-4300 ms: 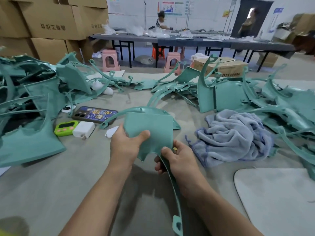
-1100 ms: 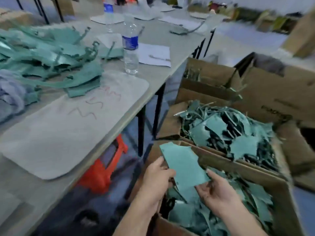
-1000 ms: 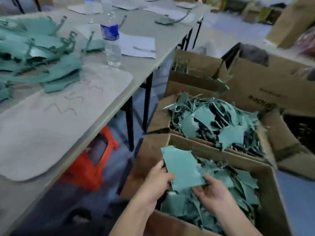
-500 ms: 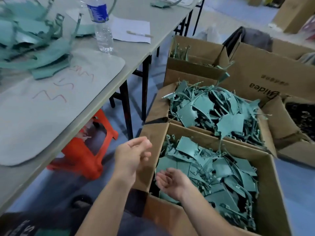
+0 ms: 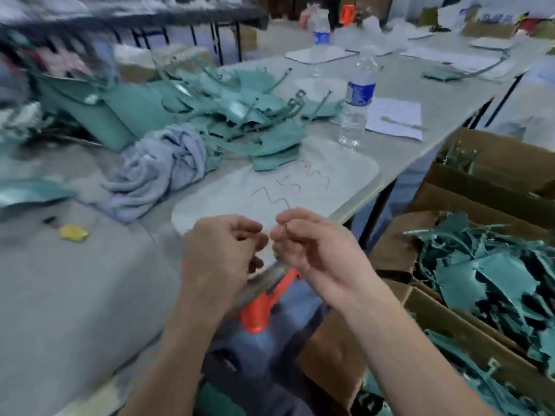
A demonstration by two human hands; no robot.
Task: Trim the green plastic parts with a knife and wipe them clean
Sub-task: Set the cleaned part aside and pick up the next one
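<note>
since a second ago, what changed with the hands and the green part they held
Both hands let go of the flat green part into the near cardboard box. The left hand and right hand then rose, empty and loosely curled, in front of the table. The towel, water bottle and green pile stayed put.

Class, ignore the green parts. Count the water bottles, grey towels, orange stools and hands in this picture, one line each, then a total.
Water bottles: 2 (near bottle, far bottle)
Grey towel: 1
Orange stool: 1
Hands: 2 (left hand, right hand)
Total: 6
</note>
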